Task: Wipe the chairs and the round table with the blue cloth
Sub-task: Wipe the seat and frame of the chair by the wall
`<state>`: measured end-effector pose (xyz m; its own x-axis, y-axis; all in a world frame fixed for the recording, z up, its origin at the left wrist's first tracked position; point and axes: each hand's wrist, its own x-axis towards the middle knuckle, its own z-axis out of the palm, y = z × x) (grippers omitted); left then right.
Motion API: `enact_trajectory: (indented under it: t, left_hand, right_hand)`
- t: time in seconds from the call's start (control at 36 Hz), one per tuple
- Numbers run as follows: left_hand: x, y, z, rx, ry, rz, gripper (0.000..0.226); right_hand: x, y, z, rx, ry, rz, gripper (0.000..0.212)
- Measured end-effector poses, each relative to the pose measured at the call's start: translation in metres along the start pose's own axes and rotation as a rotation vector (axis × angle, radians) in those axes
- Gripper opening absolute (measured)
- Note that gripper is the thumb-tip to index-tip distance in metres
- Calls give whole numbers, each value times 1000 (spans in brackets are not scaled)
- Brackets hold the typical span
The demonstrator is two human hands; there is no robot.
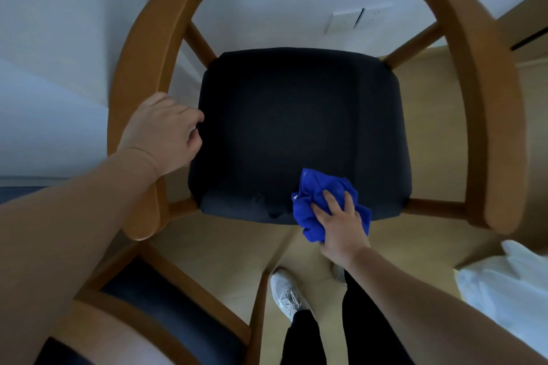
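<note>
— Trouble ahead?
— Slippage, mostly. My right hand [338, 224] presses the bunched blue cloth [318, 187] against the front edge of the dark seat [296, 121], lower centre of the frame. My fingers lie over it and my thumb is tucked round its side. Part of it hangs off the edge, so I reckon a hard stroke could drag it to the floor [225, 246].
— And the other hand?
— My left hand [166, 133], centre left, curls its fingers over the armrest [139, 68], well apart from the cloth. If that grip eases, the chair [474, 98] may skid as I push.
</note>
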<state>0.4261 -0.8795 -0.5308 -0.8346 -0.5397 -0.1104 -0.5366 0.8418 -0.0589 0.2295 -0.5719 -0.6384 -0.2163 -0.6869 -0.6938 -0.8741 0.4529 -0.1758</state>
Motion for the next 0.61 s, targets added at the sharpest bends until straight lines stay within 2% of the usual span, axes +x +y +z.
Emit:
enact_trajectory:
  t: [0.11,0.25,0.33,0.5,0.61]
  left_hand:
    - [2,0,1,7,-13,3,37]
    - [2,0,0,5,-15,-4,33]
    - [2,0,-2,-20,-18,-3,37]
    - [2,-3,4,-54,-12,-8,39]
    - [1,-5,5,-59,-42,-27,38]
  right_hand:
    - [0,10,-17,55,21,-46,74]
    - [14,28,-62,91,206,-103,72]
    - [43,41,-100,44,295,-92,74]
    - [132,75,-167,-104,334,-44,80]
    - [178,90,-202,-174,348,-30,75]
